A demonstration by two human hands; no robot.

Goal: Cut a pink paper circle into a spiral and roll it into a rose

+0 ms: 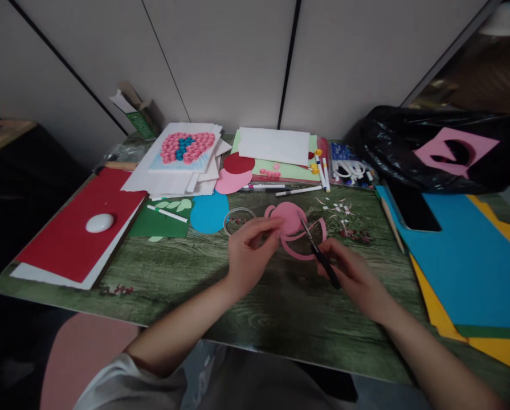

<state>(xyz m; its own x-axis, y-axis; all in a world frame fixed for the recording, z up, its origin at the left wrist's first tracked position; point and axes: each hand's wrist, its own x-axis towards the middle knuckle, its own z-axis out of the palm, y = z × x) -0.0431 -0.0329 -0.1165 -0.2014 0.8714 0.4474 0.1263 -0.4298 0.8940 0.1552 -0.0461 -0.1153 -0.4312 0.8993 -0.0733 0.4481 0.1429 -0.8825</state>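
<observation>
Between finger and thumb, my left hand [255,247] pinches the left edge of a pink paper circle [292,216]. My right hand [353,276] is closed round the black handles of a pair of scissors [324,263]. The blades point up and left and reach the right side of the circle. A curled pink paper strip [300,253] hangs below and right of the circle, near the blades. Behind my left hand's fingertips shows another small rounded piece of pink paper. A clear ring [225,219] lies on the table left of my left hand.
Blue paper [472,262] with a phone [415,208] lies right. A black plastic bag [387,142] stands behind it. At left are red paper [75,228] and a white oval object [100,222]. Paper scraps [342,209], markers [300,191] and a blue circle [209,212] lie beyond my hands.
</observation>
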